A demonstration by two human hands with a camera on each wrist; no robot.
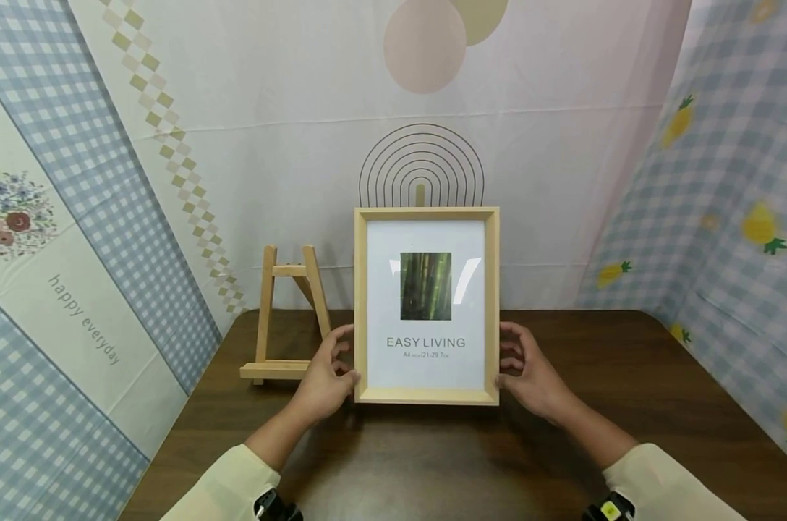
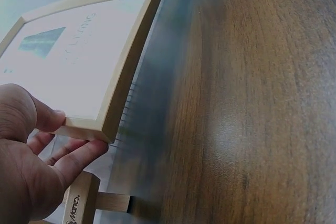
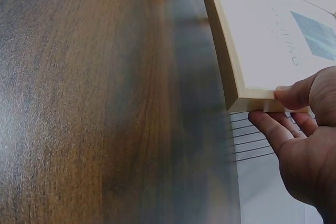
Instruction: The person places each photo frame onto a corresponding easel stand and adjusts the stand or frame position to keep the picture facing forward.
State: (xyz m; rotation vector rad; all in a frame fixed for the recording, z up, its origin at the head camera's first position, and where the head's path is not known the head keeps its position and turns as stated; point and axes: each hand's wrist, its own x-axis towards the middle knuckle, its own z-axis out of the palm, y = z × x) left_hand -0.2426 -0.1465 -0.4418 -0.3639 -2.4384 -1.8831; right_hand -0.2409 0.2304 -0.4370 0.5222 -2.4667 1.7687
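Observation:
A light wooden picture frame [image 1: 426, 304] stands nearly upright between my hands, showing a small bamboo picture and the words "EASY LIVING". At its lower left side, my left hand [image 1: 325, 380] grips it with the thumb at the front edge and the fingers round the side. Opposite, my right hand [image 1: 530, 376] pinches the lower right side the same way. In both wrist views the frame's bottom edge appears raised off the tabletop. Just left of the frame is a small wooden easel [image 1: 266, 311], partly hidden behind my left hand and the frame.
Beneath everything is a dark brown wooden table [image 1: 426, 463] with rounded back corners. A white patterned cloth [image 1: 270, 174] hangs behind it. Checked cloths hang at the left [image 1: 55, 65] and the right [image 1: 725, 253], close to the table's sides.

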